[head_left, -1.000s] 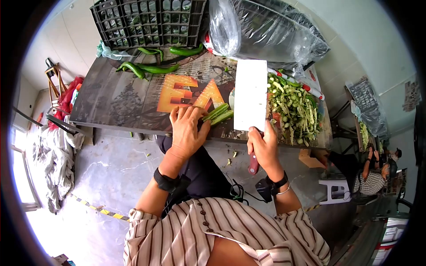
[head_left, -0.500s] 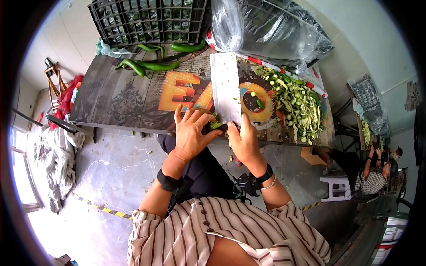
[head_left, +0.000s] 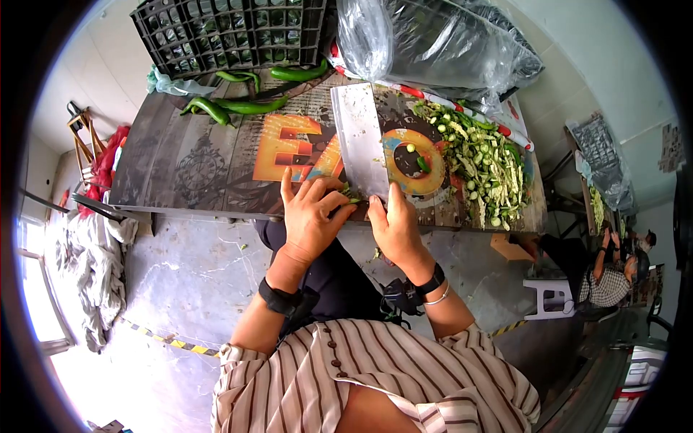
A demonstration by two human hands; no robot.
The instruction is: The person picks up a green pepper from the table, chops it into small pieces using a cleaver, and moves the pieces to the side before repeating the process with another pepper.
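Note:
My right hand [head_left: 398,229] is closed around the handle end of a broad cleaver [head_left: 359,130], its pale, speckled blade pointing away from me across the table [head_left: 216,155]. Just left of the blade, my left hand [head_left: 309,222] has its fingers bent and thumb drawn in around a piece of green chili pepper [head_left: 349,192], mostly hidden by the fingers. Chopped green pepper [head_left: 494,177] lies heaped at the table's right side. Several whole green peppers [head_left: 253,107] rest at the back left.
A black crate [head_left: 231,36] of green peppers stands at the back, beside a plastic-lined crate [head_left: 455,47]. A red-and-white roll [head_left: 516,138] borders the chopped heap. At far right, another person [head_left: 606,285] sits near a white stool [head_left: 548,298].
The cleaver blade has tilted slightly, its far end shifting left. Both hands stay close together at the table's near edge. The view has shifted a little.

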